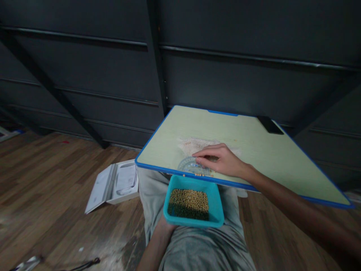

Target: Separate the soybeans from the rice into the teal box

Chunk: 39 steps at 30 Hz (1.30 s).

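My right hand [221, 160] is over the front part of a pale table with a blue rim [225, 130], its thumb and fingers closed on the edge of a clear protractor [187, 164]. Several beans [199, 174] lie along the table's front edge. Below that edge, above my lap, is a turquoise basket [216, 205] with yellow beans [191, 197] and a darker, greenish shaded part toward the near side. My left hand [168, 222] supports the basket from beneath; its fingers are hidden.
Behind my right hand a whitish patch [188, 145] covers some tabletop. A black phone [269, 125] lies at the back right. An open white box [124, 182] rests on the wooden floor [56, 180]. A dark panelled wall [113, 67] stands behind.
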{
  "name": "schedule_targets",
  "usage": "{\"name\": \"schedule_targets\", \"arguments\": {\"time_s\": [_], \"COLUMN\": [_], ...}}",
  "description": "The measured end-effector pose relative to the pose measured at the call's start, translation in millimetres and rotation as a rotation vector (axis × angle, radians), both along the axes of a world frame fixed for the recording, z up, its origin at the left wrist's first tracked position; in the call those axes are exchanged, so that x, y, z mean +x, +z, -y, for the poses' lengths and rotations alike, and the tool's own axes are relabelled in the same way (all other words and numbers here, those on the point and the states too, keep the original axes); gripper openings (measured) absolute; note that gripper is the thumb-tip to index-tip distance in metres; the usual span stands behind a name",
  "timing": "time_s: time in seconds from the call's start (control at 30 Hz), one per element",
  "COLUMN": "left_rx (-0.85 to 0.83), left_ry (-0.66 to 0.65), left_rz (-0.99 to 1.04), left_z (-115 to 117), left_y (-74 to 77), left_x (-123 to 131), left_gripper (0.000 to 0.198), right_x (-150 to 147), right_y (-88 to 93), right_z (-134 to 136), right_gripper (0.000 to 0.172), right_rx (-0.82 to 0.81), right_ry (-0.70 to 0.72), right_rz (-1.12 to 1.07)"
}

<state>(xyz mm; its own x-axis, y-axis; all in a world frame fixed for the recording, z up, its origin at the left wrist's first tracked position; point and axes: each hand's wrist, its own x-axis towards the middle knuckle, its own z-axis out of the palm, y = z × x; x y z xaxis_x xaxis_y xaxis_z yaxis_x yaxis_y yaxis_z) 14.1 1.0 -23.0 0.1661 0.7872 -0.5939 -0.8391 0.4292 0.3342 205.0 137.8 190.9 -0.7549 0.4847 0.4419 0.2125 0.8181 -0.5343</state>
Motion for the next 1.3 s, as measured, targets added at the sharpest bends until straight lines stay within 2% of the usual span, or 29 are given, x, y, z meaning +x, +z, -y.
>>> {"name": "schedule_targets", "arguments": {"time_s": [0.23, 0.47, 0.6, 0.9, 1.13, 1.3], "left_rx": [0.023, 0.055, 0.052, 0.141, 0.183, 0.287], "left_ry": [-0.024, -0.034, -0.030, -0.084, -0.070, -0.100], "left_rz": [-0.020, -0.007, 0.021, 0.051, 0.049, 0.115], "left_z": [3, 2, 0, 0, 2, -1], "left_y": [0.7, -11.2, -18.6, -17.3, -21.3, -24.8], "left_x": [-2, -6, -9, -9, -11, -12], "left_gripper": [0.047, 0.030, 0.028, 0.021, 0.008, 0.008], "right_x": [0, 13, 21, 20, 18, 18], "right_y": [0.5, 7.9, 7.5, 0.3, 0.2, 0.4], "right_z": [1, -4, -6, -2, 1, 3], "right_gripper": [0.021, 0.018, 0.017, 0.015, 0.016, 0.016], "right_rx": [-0.054, -0.088, -0.073, 0.006, 0.004, -0.039], "right_ry": [-0.022, -0.100, -0.126, -0.081, -0.038, -0.033], "right_rz": [-0.014, -0.065, -0.067, -0.069, -0.082, -0.084]}}
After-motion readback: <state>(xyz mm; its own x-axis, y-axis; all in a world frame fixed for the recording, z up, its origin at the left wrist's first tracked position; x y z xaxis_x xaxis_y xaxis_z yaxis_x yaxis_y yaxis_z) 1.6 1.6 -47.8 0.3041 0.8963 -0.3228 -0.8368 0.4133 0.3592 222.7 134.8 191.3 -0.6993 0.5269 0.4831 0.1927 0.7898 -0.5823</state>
